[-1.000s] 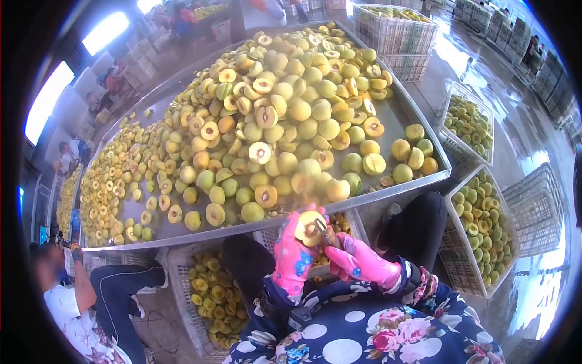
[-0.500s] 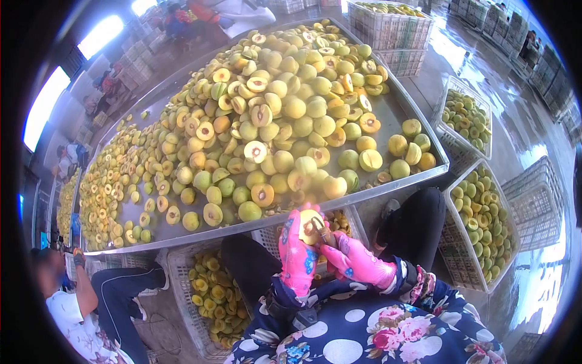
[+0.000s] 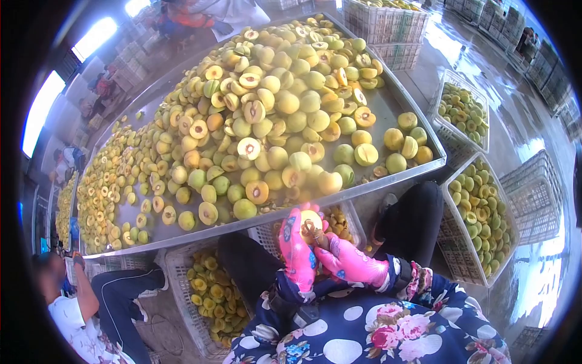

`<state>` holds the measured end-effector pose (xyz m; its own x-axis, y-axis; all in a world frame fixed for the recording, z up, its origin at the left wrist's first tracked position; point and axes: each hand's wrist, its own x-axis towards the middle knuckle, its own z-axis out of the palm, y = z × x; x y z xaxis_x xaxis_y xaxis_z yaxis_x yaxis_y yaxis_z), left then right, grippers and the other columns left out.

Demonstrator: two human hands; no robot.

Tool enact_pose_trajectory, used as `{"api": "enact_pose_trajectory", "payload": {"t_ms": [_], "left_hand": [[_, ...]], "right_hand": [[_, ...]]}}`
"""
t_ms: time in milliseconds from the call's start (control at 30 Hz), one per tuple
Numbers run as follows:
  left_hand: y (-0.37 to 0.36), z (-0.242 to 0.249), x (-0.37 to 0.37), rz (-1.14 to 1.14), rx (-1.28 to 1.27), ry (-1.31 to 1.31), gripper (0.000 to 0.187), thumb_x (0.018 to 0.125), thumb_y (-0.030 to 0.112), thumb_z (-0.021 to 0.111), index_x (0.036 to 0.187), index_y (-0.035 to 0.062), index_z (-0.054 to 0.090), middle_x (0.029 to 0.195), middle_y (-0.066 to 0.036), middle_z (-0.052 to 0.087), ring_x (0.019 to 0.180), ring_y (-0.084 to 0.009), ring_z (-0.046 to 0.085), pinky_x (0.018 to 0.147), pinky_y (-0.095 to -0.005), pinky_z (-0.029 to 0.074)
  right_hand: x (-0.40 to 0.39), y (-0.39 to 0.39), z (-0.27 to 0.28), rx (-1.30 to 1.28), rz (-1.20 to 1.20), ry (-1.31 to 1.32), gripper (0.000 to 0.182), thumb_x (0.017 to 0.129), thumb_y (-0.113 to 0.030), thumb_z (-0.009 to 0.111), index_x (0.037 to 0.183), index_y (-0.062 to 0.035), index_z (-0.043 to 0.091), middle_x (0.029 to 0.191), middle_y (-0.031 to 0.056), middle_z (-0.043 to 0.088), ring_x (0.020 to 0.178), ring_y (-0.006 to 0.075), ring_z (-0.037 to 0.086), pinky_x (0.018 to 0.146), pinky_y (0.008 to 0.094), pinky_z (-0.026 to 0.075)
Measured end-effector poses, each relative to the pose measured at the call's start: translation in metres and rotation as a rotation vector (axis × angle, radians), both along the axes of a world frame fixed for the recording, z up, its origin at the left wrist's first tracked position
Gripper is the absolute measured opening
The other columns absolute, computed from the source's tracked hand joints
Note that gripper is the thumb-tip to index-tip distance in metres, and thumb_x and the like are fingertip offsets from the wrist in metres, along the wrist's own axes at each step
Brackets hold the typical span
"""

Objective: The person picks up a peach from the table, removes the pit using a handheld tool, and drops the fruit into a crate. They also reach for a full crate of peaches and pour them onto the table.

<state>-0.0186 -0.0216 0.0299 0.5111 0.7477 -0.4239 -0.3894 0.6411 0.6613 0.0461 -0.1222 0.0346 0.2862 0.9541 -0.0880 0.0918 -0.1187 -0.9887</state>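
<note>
My left hand, in a pink patterned glove, holds a peach half with its pale cut face turned up. In the matching glove, my right hand is closed around a small pitting tool, whose looped end lies against the brown middle of the fruit. Both hands meet over my lap, just below the near edge of a metal table. A big heap of yellow-green peaches, many of them halved with stones showing, covers much of the table.
Beneath the table edge, between my knees, stands a crate with cut fruit. Another filled crate is at my left, and a crate of peaches at my right. A person sits at the left. Stacked crates rise behind the table.
The tool's looped end has moved lower on the peach half, and my right hand has turned slightly with it. The whole view has shifted a little.
</note>
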Motion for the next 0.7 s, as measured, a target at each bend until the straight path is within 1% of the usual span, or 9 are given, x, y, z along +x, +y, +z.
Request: {"api": "enact_pose_trajectory", "payload": {"t_ms": [100, 200, 300, 333, 400, 500, 600, 667, 700], "left_hand": [[0.006, -0.009, -0.003, -0.069, 0.07, 0.079, 0.028, 0.091, 0.023, 0.051, 0.106, -0.0002, 0.056, 0.096, -0.014, 0.062, 0.077, -0.0214, 0.061, 0.065, -0.0314, 0.054], [0.012, -0.02, -0.007, -0.185, 0.14, 0.151, 0.027, 0.091, 0.025, 0.05, 0.101, 0.0016, 0.059, 0.093, -0.012, 0.062, 0.074, -0.0195, 0.06, 0.065, -0.0305, 0.053], [0.015, -0.03, -0.006, -0.2, 0.115, 0.137, 0.027, 0.09, 0.025, 0.051, 0.1, 0.0013, 0.059, 0.091, -0.013, 0.062, 0.073, -0.0196, 0.06, 0.063, -0.0309, 0.053], [0.015, -0.031, -0.005, -0.2, 0.113, 0.144, 0.028, 0.09, 0.026, 0.051, 0.1, 0.0014, 0.059, 0.091, -0.013, 0.062, 0.073, -0.0196, 0.06, 0.063, -0.0311, 0.053], [0.013, -0.032, -0.007, -0.195, 0.125, 0.15, 0.029, 0.09, 0.027, 0.051, 0.1, 0.0018, 0.059, 0.092, -0.013, 0.062, 0.073, -0.0197, 0.06, 0.062, -0.0312, 0.053], [0.012, -0.035, -0.007, -0.18, 0.164, 0.108, 0.03, 0.09, 0.03, 0.05, 0.102, 0.0027, 0.059, 0.093, -0.012, 0.062, 0.073, -0.0198, 0.06, 0.061, -0.0308, 0.052], [0.013, -0.05, -0.008, -0.182, 0.164, 0.0, 0.034, 0.091, 0.034, 0.05, 0.106, 0.0038, 0.057, 0.097, -0.012, 0.061, 0.073, -0.0205, 0.059, 0.06, -0.0305, 0.052], [0.015, -0.06, -0.008, -0.196, 0.164, -0.08, 0.038, 0.091, 0.037, 0.049, 0.11, 0.0046, 0.055, 0.1, -0.013, 0.06, 0.073, -0.0212, 0.06, 0.06, -0.0305, 0.052], [0.019, -0.068, -0.011, -0.302, 0.126, -0.138, 0.043, 0.09, 0.042, 0.048, 0.115, 0.0074, 0.052, 0.103, -0.013, 0.06, 0.079, -0.0231, 0.059, 0.063, -0.0323, 0.052]], "right_hand": [[0.001, 0.001, -0.01, 0.115, -0.005, -0.181, 0.019, 0.092, -0.02, 0.049, 0.1, -0.0032, 0.049, 0.069, 0.0069, 0.056, 0.058, 0.0189, 0.057, 0.055, 0.032, 0.046], [0.005, 0.001, -0.014, 0.018, 0.04, -0.241, 0.021, 0.09, -0.022, 0.051, 0.096, -0.0016, 0.049, 0.074, 0.011, 0.058, 0.067, 0.0246, 0.06, 0.066, 0.037, 0.047], [0.008, 0.005, -0.031, -0.089, 0.069, -0.224, 0.025, 0.092, -0.027, 0.049, 0.095, -0.0026, 0.05, 0.072, 0.0071, 0.056, 0.058, 0.0188, 0.057, 0.056, 0.0317, 0.047], [0.01, 0.002, -0.032, -0.199, 0.113, 0.002, 0.026, 0.092, -0.029, 0.049, 0.095, -0.0031, 0.05, 0.069, 0.0052, 0.054, 0.055, 0.0162, 0.055, 0.052, 0.0291, 0.045], [0.017, 0.002, -0.006, -0.415, 0.197, 0.463, 0.028, 0.093, -0.032, 0.047, 0.095, -0.0042, 0.051, 0.063, 0.0013, 0.051, 0.049, 0.0111, 0.051, 0.045, 0.0239, 0.042], [0.021, 0.001, -0.011, -0.367, 0.282, 0.661, 0.03, 0.094, -0.035, 0.046, 0.096, -0.0062, 0.052, 0.057, -0.0034, 0.043, 0.043, 0.005, 0.043, 0.038, 0.0179, 0.036], [0.025, 0.002, -0.02, -0.363, 0.332, 1.028, 0.029, 0.093, -0.034, 0.047, 0.096, -0.006, 0.051, 0.053, -0.0031, 0.041, 0.042, 0.0067, 0.043, 0.037, 0.0202, 0.037], [0.025, 0.002, -0.021, -0.333, 0.382, 1.138, 0.03, 0.094, -0.034, 0.047, 0.095, -0.0041, 0.049, 0.058, -0.0017, 0.043, 0.043, 0.007, 0.043, 0.037, 0.0202, 0.037], [0.025, 0.002, -0.021, -0.318, 0.406, 1.193, 0.031, 0.094, -0.034, 0.046, 0.094, -0.0032, 0.049, 0.06, -0.001, 0.044, 0.043, 0.0071, 0.043, 0.036, 0.0202, 0.037]]}}
